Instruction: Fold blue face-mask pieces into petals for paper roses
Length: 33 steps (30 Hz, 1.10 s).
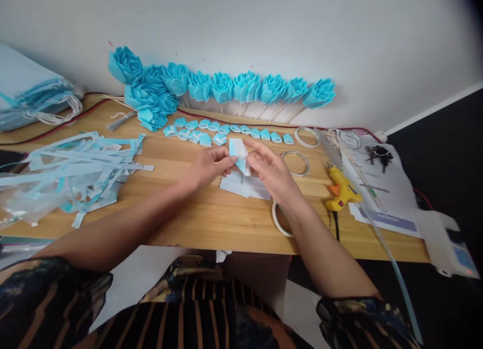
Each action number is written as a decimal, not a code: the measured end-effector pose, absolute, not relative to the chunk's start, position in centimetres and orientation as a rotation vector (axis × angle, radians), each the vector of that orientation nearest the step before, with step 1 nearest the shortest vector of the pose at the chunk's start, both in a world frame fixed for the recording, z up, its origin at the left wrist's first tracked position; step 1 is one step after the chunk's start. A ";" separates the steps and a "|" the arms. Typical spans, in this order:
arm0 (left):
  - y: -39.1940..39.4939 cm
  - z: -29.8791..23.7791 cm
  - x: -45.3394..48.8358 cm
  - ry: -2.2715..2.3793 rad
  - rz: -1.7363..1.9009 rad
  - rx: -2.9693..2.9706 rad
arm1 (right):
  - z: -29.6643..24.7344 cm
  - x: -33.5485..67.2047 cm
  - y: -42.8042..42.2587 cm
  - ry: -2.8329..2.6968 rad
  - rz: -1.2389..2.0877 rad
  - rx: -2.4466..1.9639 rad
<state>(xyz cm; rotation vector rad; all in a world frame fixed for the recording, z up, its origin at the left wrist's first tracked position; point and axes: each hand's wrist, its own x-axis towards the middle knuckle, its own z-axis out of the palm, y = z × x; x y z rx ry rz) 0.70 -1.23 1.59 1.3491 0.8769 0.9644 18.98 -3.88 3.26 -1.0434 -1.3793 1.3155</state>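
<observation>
Between my two hands is a small blue-and-white piece of fabric-like sheet [238, 148], partly folded over. My left hand [213, 163] pinches its left edge between thumb and fingers. On the other side, my right hand [268, 167] grips the right edge near a fold. Beneath them lie pale flat cut pieces [245, 186] on the table. Just beyond my hands sit two rows of small folded blue petals [206, 139].
Blue flowers [247, 86] on sticks lean along the wall. Cut strips [86, 162] pile up at left, near stacked sheets [30, 92]. At right are tape rolls [295, 163], a yellow glue gun [341, 189], papers [392, 183], keys [379, 153] and a power strip [441, 238].
</observation>
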 end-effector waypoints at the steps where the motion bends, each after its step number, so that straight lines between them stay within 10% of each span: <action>1: -1.3 1.6 0.7 0.881 0.956 1.374 | 3.2 19.0 -3.9 -1.392 1.305 -1.053; 33: -1.8 2.2 0.8 0.883 0.908 1.436 | 2.8 18.9 -3.7 -1.325 1.120 -1.156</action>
